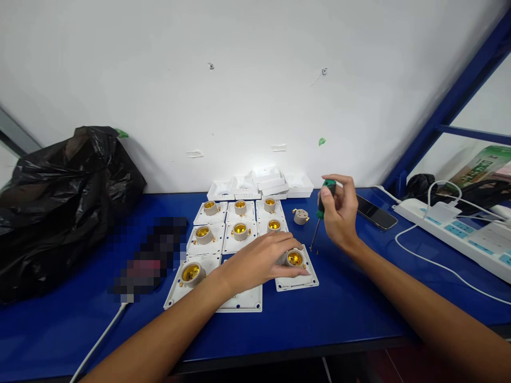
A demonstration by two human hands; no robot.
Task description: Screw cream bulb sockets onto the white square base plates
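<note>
My left hand (pixel 265 258) grips a lamp socket (pixel 294 259) with a brass-coloured inside, which sits on a square white plate (pixel 297 282). In my right hand (pixel 339 213) is a screwdriver with a green and black handle (pixel 321 207), held upright. Its tip points down at the blue table beside the plate's right edge, close to small brass screws (pixel 317 252). Behind the plate lies a loose lamp socket (pixel 301 216) with brass terminals. To the left, several white plates (pixel 221 246) stand in rows, most with sockets on them; my left forearm hides part of the front ones.
White square covers (pixel 273 183) are piled against the wall. A black plastic bag (pixel 67 207) fills the left side, near a pixelated dark object (pixel 149 260) with a white cable. At right are a phone (pixel 376 211) and a white power strip (pixel 459 229) with cords.
</note>
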